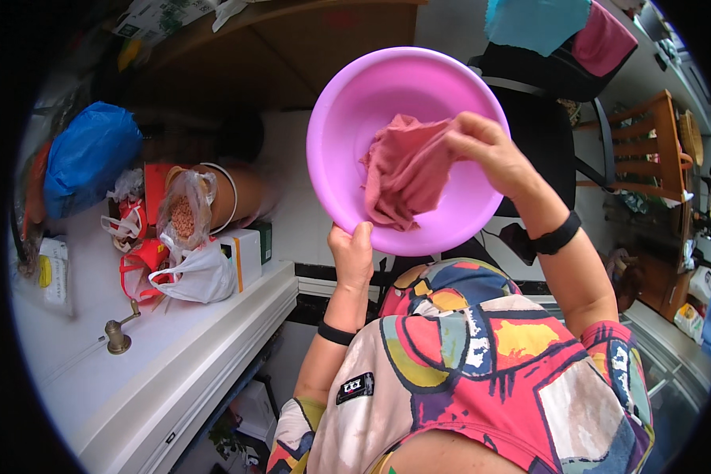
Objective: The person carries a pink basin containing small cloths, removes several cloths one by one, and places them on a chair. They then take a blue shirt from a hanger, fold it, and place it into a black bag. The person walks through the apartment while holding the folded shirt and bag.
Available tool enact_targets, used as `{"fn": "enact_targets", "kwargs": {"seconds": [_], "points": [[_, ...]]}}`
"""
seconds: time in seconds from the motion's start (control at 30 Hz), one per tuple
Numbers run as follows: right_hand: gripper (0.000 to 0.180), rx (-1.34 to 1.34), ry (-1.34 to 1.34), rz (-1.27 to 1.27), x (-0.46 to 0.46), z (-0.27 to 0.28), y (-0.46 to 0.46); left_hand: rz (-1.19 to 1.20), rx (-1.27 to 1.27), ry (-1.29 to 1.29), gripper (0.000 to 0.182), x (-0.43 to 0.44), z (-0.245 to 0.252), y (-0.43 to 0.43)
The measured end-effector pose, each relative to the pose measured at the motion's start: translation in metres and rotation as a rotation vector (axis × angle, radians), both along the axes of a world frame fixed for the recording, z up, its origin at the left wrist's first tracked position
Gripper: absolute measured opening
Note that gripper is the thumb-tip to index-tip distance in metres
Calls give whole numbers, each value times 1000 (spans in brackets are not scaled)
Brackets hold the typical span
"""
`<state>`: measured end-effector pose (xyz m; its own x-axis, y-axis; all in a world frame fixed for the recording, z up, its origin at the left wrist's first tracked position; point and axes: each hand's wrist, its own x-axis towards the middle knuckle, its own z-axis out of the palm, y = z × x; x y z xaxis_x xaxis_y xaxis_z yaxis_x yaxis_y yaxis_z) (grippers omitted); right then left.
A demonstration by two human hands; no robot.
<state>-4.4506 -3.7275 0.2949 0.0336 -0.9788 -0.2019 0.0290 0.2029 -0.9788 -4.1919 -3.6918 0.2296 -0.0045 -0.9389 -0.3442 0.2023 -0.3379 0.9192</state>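
Observation:
A pink plastic basin is held up in front of me. My left hand grips its near rim, thumb on top and the fingers hidden beneath. Inside lies a crumpled dusty-red cloth. Its right corner is pinched between the thumb and fingers of my right hand, which reaches over the basin's right side. The raised part of the cloth stretches towards that hand, and the rest rests in folds on the basin's bottom.
Left are a blue plastic bag, a brown bucket on its side, a bag of pellets and a white plastic bag. Right stand a black chair, with a light-blue cloth on its back, and a wooden chair.

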Motion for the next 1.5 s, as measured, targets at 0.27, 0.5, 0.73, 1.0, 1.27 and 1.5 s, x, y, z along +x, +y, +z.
{"fn": "enact_targets", "kwargs": {"seconds": [0.27,0.5,0.73,1.0,1.27,1.5], "points": [[14,-329,-257,-439,-86,92,33,14,-32,55,13,-22,-4,-8],[17,-314,-104,-565,-188,100,81,23,3,52,12,-52,-5,-2],[15,-218,461,-637,-263,37,146,94,59,26,20,-79,4,15],[12,-66,-236,-910,-318,-40,213,122,153,60,32,-131,27,28],[12,-444,-365,-1149,-419,-31,207,75,104,7,32,-158,45,37],[18,-189,-314,-1268,-433,-76,241,107,82,-24,26,-171,59,46]]}}
